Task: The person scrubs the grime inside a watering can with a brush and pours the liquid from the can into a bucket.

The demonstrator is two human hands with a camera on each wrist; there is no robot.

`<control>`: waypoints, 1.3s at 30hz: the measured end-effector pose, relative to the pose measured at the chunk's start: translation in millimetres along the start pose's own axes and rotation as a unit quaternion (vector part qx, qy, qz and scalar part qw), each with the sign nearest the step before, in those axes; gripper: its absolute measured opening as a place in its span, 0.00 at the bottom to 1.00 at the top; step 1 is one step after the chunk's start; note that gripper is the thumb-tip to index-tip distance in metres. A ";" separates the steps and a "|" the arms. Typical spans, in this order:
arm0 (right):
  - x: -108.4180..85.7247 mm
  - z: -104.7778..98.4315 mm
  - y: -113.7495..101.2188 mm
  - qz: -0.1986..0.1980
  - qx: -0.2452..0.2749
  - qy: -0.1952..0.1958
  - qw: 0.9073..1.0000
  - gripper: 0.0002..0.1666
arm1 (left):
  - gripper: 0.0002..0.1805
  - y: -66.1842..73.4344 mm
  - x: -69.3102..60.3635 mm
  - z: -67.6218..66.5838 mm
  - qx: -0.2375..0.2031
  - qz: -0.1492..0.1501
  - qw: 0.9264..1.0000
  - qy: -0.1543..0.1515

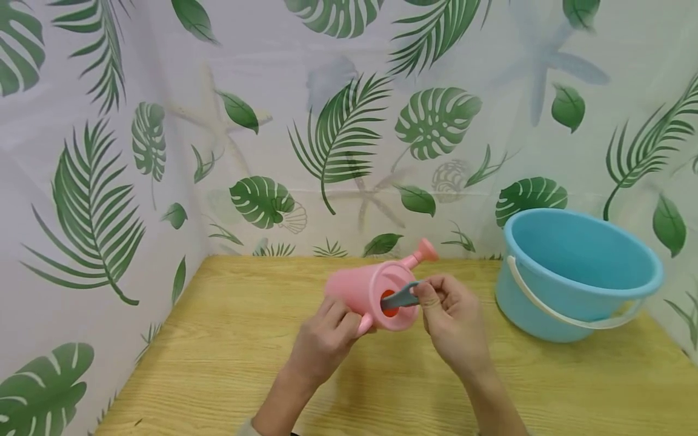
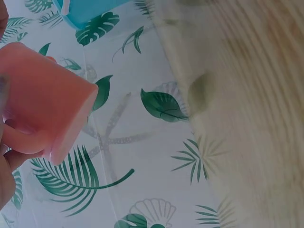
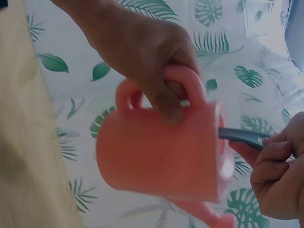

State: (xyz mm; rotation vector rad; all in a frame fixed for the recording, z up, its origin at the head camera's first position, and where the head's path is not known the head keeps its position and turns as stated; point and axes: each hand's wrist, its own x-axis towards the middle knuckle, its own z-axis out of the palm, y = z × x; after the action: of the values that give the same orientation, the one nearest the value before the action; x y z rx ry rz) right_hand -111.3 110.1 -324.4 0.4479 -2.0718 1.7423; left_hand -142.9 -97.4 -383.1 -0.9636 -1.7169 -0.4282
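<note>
A pink watering can (image 1: 351,284) is tipped on its side above the table, its open top turned toward the right and the head camera. My left hand (image 1: 322,342) grips its handle; in the right wrist view the thumb lies against the can's wall. My right hand (image 1: 458,324) pinches the end of a blue-grey handle (image 3: 242,135) between thumb and fingers. The handle's other end reaches into the can's mouth, where something orange-red (image 1: 390,303) shows. What kind of tool it is stays hidden. Only the can's bottom and handle side (image 2: 47,90) appear in the left wrist view.
A light blue bucket (image 1: 551,315) with a white carrying handle (image 1: 545,309) stands at the right of the wood-grain table (image 1: 234,345). A leaf-patterned white sheet (image 1: 272,145) rises behind the table and along its left side.
</note>
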 end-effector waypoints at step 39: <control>1.2 -7.6 -3.9 -0.031 -0.088 -0.032 0.995 0.09 | 0.21 -11.5 -1.8 -4.4 0.015 -0.051 0.998 -0.013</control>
State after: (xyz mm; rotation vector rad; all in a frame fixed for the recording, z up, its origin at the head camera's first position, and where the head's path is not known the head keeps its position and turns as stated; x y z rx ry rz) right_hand -109.7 116.9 -319.3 0.5161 -2.2086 1.5120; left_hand -148.9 -108.1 -381.2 -0.8650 -1.7971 -0.4572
